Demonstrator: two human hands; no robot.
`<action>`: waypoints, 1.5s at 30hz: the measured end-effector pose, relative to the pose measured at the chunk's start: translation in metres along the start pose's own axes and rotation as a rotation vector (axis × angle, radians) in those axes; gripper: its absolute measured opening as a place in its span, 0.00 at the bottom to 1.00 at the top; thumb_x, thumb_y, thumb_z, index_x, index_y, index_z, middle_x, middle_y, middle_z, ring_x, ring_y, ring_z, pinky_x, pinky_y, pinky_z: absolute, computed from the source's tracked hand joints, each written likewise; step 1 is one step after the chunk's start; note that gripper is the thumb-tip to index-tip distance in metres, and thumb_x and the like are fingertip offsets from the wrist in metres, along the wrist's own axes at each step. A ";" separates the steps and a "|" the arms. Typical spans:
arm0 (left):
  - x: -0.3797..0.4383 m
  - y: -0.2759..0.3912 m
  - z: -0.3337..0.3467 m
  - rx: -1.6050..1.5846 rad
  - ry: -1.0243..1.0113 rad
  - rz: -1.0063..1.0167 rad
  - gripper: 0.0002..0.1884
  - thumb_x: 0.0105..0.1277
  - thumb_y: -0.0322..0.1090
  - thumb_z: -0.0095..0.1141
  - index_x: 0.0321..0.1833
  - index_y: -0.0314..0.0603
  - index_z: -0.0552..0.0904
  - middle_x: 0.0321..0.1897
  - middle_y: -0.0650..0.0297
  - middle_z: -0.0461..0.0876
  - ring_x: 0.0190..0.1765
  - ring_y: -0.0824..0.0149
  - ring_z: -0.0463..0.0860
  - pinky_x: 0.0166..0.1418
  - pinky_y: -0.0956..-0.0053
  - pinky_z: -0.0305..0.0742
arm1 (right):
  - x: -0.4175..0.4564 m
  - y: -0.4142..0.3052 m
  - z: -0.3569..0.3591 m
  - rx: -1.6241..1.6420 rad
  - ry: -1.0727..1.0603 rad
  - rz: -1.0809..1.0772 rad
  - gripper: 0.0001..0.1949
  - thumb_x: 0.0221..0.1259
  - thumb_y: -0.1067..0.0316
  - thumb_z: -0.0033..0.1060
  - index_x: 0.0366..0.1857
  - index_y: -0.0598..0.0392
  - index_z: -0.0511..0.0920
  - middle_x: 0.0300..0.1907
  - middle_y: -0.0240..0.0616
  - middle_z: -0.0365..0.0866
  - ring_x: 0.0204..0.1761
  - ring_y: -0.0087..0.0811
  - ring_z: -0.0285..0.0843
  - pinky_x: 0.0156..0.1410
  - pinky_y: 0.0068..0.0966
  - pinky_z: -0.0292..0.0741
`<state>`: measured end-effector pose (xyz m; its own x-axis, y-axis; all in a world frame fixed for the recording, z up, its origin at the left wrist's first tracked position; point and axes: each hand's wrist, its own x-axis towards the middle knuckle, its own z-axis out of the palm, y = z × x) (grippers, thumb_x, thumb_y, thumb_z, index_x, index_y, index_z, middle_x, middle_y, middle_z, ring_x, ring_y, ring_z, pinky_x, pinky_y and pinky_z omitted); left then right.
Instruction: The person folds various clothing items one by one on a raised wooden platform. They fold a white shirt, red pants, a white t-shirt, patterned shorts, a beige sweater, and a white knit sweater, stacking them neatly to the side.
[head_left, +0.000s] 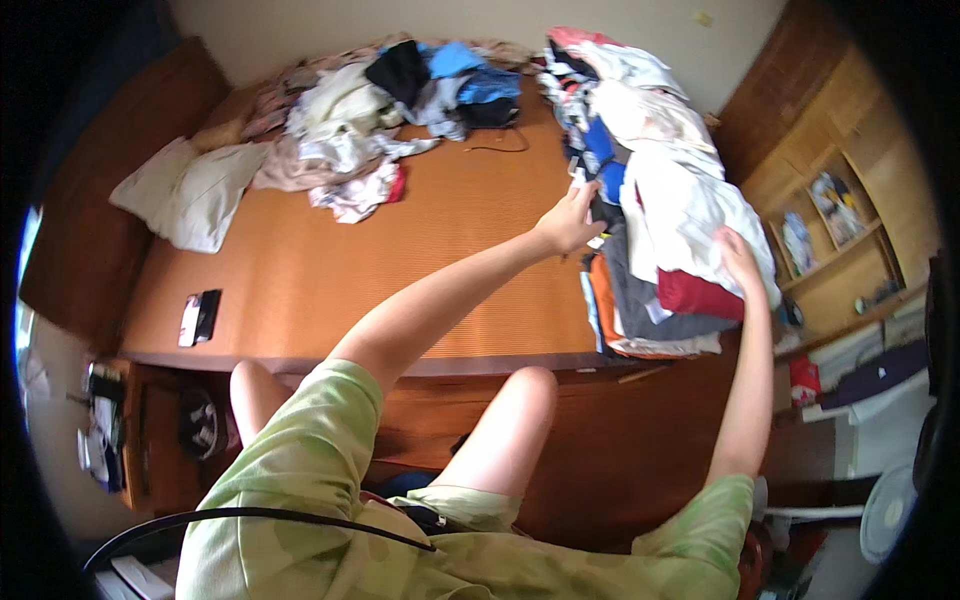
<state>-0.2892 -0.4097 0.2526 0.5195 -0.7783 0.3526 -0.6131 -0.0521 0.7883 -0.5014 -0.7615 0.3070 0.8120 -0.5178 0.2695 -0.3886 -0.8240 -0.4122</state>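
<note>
Several folded and loose clothes lie in a long heap along the right side of the bed. My left hand (571, 223) is at the heap's left edge, thumb and fingers apart, beside dark clothes and a blue garment (613, 182). On the right, my right hand (739, 259) lies against a white garment (679, 206) on top of the heap; blur hides whether its fingers grip the cloth. A folded dark red garment (697, 294) lies just below that hand. Under it are a grey garment (628, 289) and an orange one (601, 285).
The bed carries a woven brown mat (420, 262). A loose clothes pile (345, 112) lies at the back, with a pale pillow (199, 191) to its left. A phone (192, 319) rests near the front left edge. Wooden shelves (832, 217) stand at the right.
</note>
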 end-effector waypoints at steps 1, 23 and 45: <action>-0.020 -0.028 -0.021 0.000 -0.046 -0.046 0.36 0.57 0.40 0.60 0.67 0.39 0.61 0.60 0.46 0.67 0.64 0.49 0.67 0.66 0.62 0.65 | -0.002 -0.013 0.012 -0.021 0.016 0.038 0.30 0.65 0.42 0.46 0.59 0.59 0.71 0.57 0.51 0.74 0.61 0.45 0.70 0.64 0.33 0.65; -0.117 -0.370 -0.213 1.023 -0.326 -0.905 0.39 0.60 0.59 0.54 0.72 0.55 0.58 0.71 0.60 0.60 0.75 0.46 0.50 0.64 0.21 0.38 | -0.028 -0.122 0.029 0.182 -0.260 0.181 0.34 0.71 0.55 0.47 0.73 0.57 0.47 0.75 0.41 0.42 0.76 0.31 0.37 0.76 0.25 0.39; -0.342 -0.100 -0.250 -0.129 -0.093 -0.028 0.11 0.68 0.33 0.45 0.45 0.34 0.77 0.38 0.56 0.76 0.46 0.60 0.76 0.55 0.69 0.69 | -0.068 -0.334 0.130 0.342 0.111 -0.110 0.32 0.46 0.75 0.68 0.60 0.59 0.66 0.62 0.46 0.66 0.62 0.39 0.67 0.66 0.34 0.65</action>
<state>-0.2571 0.0182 0.1794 0.4744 -0.8327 0.2858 -0.5145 0.0012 0.8575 -0.3699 -0.4210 0.3131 0.7811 -0.4677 0.4137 -0.1183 -0.7614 -0.6374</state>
